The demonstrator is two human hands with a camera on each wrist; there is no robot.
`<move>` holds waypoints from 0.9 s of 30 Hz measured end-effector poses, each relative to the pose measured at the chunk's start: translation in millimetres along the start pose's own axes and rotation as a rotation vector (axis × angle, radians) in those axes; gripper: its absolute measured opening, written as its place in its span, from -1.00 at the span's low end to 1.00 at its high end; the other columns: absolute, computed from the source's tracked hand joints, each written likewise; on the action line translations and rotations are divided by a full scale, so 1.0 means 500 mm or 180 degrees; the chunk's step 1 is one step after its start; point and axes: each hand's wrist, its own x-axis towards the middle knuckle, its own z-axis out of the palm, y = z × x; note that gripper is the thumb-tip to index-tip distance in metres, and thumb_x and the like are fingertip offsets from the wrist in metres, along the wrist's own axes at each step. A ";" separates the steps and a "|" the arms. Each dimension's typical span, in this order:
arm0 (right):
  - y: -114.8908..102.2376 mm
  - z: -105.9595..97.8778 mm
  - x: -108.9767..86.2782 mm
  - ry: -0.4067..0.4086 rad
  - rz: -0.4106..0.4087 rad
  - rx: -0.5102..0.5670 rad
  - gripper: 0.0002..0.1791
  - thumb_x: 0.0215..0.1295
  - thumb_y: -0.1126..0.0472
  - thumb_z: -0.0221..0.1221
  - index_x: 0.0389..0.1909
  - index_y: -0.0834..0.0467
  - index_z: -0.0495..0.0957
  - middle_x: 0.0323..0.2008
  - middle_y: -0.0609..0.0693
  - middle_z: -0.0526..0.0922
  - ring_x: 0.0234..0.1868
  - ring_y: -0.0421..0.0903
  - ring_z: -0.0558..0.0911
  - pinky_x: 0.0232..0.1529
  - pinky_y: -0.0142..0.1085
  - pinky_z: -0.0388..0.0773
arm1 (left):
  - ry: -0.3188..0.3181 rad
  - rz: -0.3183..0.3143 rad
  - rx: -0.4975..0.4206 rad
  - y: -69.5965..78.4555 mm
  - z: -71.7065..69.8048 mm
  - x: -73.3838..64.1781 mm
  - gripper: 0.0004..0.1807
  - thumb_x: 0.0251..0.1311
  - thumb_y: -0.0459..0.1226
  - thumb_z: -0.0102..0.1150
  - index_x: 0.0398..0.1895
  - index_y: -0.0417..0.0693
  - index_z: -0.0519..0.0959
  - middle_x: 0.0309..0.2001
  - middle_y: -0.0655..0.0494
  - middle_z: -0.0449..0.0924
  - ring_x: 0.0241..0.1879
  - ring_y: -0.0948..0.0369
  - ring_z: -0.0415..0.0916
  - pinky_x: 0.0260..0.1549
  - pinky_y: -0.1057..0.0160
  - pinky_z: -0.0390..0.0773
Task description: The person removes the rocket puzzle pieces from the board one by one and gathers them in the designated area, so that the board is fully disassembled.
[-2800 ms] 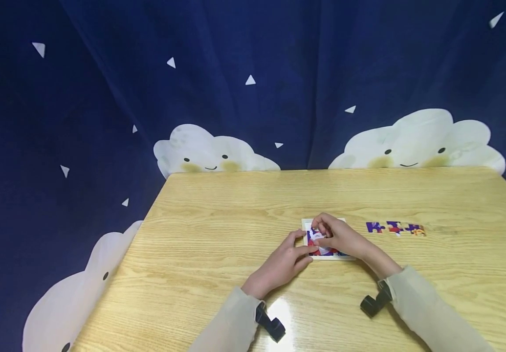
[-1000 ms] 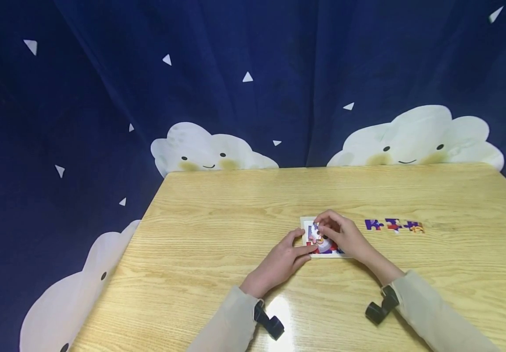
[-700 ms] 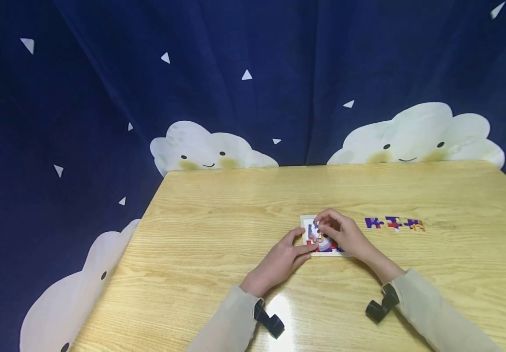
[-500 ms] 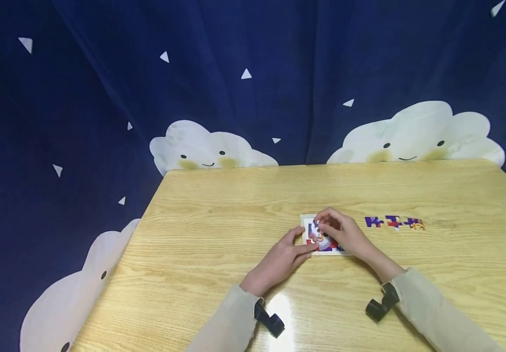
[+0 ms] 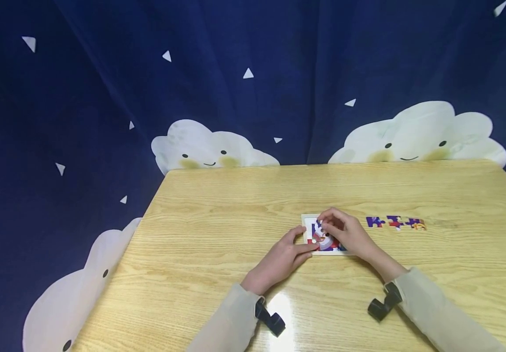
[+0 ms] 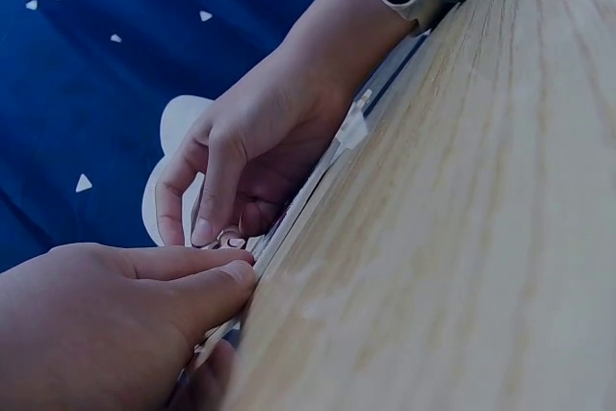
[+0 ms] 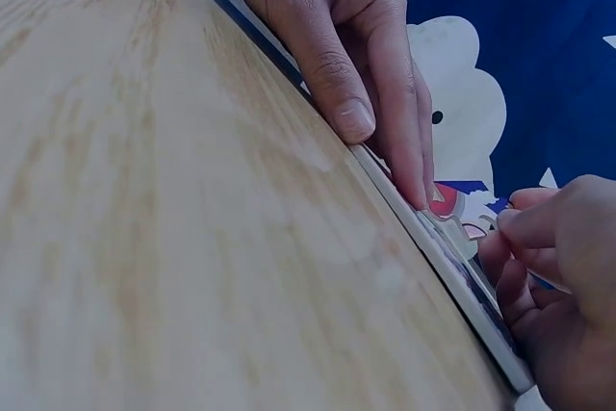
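A white-rimmed puzzle frame (image 5: 329, 253) lies on the table, partly filled with a red, white and purple picture. My left hand (image 5: 279, 259) holds its left side: one finger lies at the left rim, another reaches over the picture, and the thumb (image 7: 352, 120) is at the near edge. Over the picture, my right hand (image 5: 351, 239) pinches a white and purple jigsaw piece (image 7: 472, 204) between thumb and fingertips. In the right wrist view this piece stands tilted up above the frame. The right hand covers the frame's right part.
Three loose jigsaw pieces, purple, red and orange, lie right of the frame, among them a purple one (image 5: 373, 222). The wooden table (image 5: 200, 220) ends at a dark blue curtain (image 5: 235, 39) with white clouds. Black wrist cameras (image 5: 270, 320) sit at both cuffs.
Since the earliest frame, my right hand has drawn slightly to the right, and the piece in its fingertips has tilted and turned. My left hand stays on the frame.
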 end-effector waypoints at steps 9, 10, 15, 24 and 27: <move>0.011 -0.014 -0.013 0.0081 0.0080 -0.0145 -0.85 0.41 0.28 0.13 -0.06 0.12 0.57 -0.30 0.05 0.62 -0.34 -0.30 0.52 -0.31 -0.49 0.50 | -0.0014 -0.0023 -0.0006 0.001 -0.003 -0.001 -0.64 0.43 -0.09 0.01 0.23 0.24 0.55 0.42 -0.15 0.28 0.42 0.03 0.28 0.38 0.16 0.40; 0.012 -0.016 -0.015 0.0093 0.0085 -0.0154 -0.85 0.40 0.28 0.13 -0.06 0.12 0.57 -0.29 0.04 0.62 -0.33 -0.30 0.52 -0.31 -0.49 0.50 | -0.0012 -0.0023 -0.0013 0.001 -0.003 -0.002 -0.64 0.43 -0.09 0.01 0.23 0.23 0.55 0.42 -0.15 0.28 0.42 0.03 0.28 0.38 0.16 0.39; 0.017 -0.029 -0.026 0.0165 0.0089 -0.0216 -0.85 0.39 0.26 0.15 -0.07 0.10 0.59 -0.29 0.03 0.63 -0.32 -0.30 0.52 -0.29 -0.50 0.48 | -0.0012 -0.0034 -0.0015 0.000 -0.002 -0.001 -0.64 0.44 -0.09 0.00 0.24 0.24 0.54 0.42 -0.16 0.27 0.42 0.01 0.28 0.39 0.16 0.38; 0.032 -0.053 -0.045 0.0291 -0.0021 -0.0287 -0.83 0.33 0.33 0.19 -0.09 0.13 0.60 -0.30 0.04 0.66 -0.33 -0.35 0.53 -0.29 -0.53 0.50 | 0.0011 -0.0013 -0.0036 -0.002 -0.001 -0.001 -0.65 0.42 -0.09 0.03 0.22 0.23 0.55 0.41 -0.16 0.28 0.41 0.01 0.30 0.38 0.17 0.39; 0.037 -0.063 -0.054 0.0303 -0.0076 -0.0204 -0.83 0.31 0.36 0.19 -0.10 0.16 0.60 -0.33 0.07 0.66 -0.36 -0.34 0.56 -0.31 -0.53 0.52 | 0.0002 -0.0020 -0.0046 -0.001 -0.002 0.000 -0.65 0.42 -0.09 0.03 0.22 0.23 0.56 0.41 -0.15 0.28 0.40 0.02 0.32 0.38 0.18 0.40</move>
